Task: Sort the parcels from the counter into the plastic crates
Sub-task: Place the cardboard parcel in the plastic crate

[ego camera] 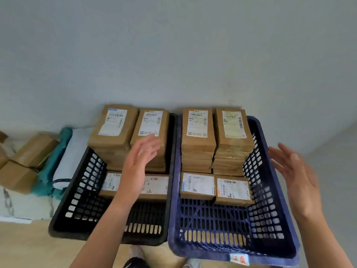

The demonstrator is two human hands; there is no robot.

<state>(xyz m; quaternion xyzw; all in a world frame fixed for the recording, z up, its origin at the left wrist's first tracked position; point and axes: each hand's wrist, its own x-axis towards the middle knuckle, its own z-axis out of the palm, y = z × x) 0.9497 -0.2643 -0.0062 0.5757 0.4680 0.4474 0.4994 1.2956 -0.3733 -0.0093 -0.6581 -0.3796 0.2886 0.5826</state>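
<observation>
Hidden: my left forearm crosses the low parcels (156, 185) at the front of the stacks in the black crate (85, 190). Their middle is covered, so I cannot tell where one ends and the next begins.
Hard to read: the print on every label is blurred, and so are the red characters on the sticker (239, 259) on the blue crate's (266, 200) near rim.
Cut off: a dark shoe (135, 262) is clipped by the bottom edge, and both my forearms run out of frame.
Floor: tan (29, 244). The two crates stand on it side by side, black on the left and blue on the right, rims just beside each other.
Wall: plain grey (173, 45), right behind the crates.
Left hand (138, 161): over the black crate, in front of its back-right stack (150, 122), fingers straight and spread, holding nothing.
Right hand (297, 176): outside the blue crate's right wall, palm turned towards it, fingers spread, holding nothing. I cannot tell whether it touches the wall.
Parcels, black crate: brown and labelled. Two tall stacks at the back rise above the rim, the other being the back-left stack (114, 122).
Parcels, blue crate: two tall stacks (198, 122) at the back and two single parcels (198, 185) side by side in front of them.
Aside: left of the black crate lie loose brown boxes (34, 149), a teal mailer bag (56, 161) and a white mailer bag (71, 157).
</observation>
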